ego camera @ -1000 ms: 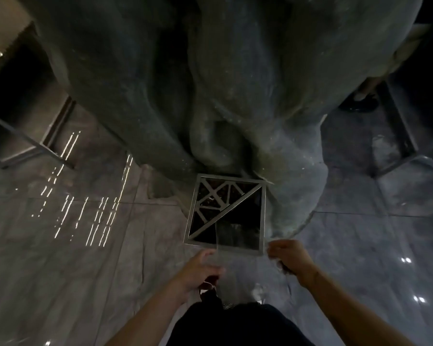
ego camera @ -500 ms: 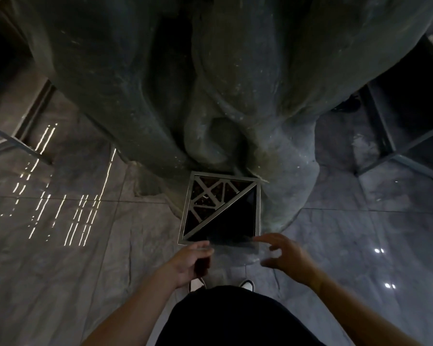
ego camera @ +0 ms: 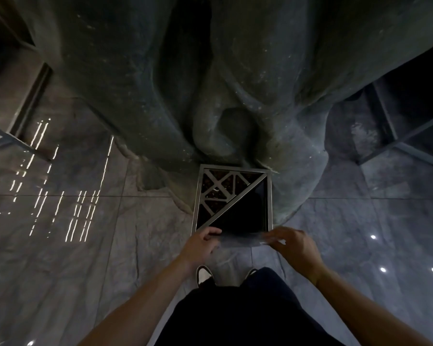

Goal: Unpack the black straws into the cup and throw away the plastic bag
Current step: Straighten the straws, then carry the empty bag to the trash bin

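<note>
A clear plastic bag (ego camera: 243, 238) stretches flat between my two hands just above the near edge of a square metal bin (ego camera: 195, 203). My left hand (ego camera: 201, 243) pinches the bag's left end. My right hand (ego camera: 294, 245) holds the right end with its fingers partly spread. The bin's top has a lattice half and a dark triangular opening (ego camera: 243, 213), which lies right beyond the bag. No straws or cup are in view.
A large sculpted stone column (ego camera: 210, 83) rises behind the bin. Glossy marble floor (ego camera: 85, 245) surrounds it. Dark metal frames (ego camera: 398, 146) stand at the right and far left. My shoes (ego camera: 204, 273) stand just short of the bin.
My hands moved forward and a little apart, bringing the bag flat to the bin's near edge. The view shifted closer to the bin.
</note>
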The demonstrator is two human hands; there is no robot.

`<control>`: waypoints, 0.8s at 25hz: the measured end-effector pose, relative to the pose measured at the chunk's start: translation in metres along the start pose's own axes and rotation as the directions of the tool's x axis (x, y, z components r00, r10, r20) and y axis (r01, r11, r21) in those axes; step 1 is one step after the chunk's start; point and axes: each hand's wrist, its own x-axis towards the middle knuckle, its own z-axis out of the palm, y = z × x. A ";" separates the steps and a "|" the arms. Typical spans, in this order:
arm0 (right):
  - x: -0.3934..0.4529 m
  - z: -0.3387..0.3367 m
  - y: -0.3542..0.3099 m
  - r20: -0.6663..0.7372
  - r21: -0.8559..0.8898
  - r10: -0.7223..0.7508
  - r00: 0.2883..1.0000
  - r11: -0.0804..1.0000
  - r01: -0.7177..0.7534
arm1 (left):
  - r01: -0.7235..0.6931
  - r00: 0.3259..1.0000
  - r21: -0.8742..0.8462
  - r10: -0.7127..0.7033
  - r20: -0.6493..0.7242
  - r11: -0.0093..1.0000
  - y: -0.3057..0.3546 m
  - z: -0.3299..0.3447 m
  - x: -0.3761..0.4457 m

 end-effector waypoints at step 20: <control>0.060 0.003 0.048 0.341 -0.142 -0.057 0.938 0.984 0.111 | -0.178 0.905 0.834 0.420 -0.070 0.522 0.004 0.036 0.019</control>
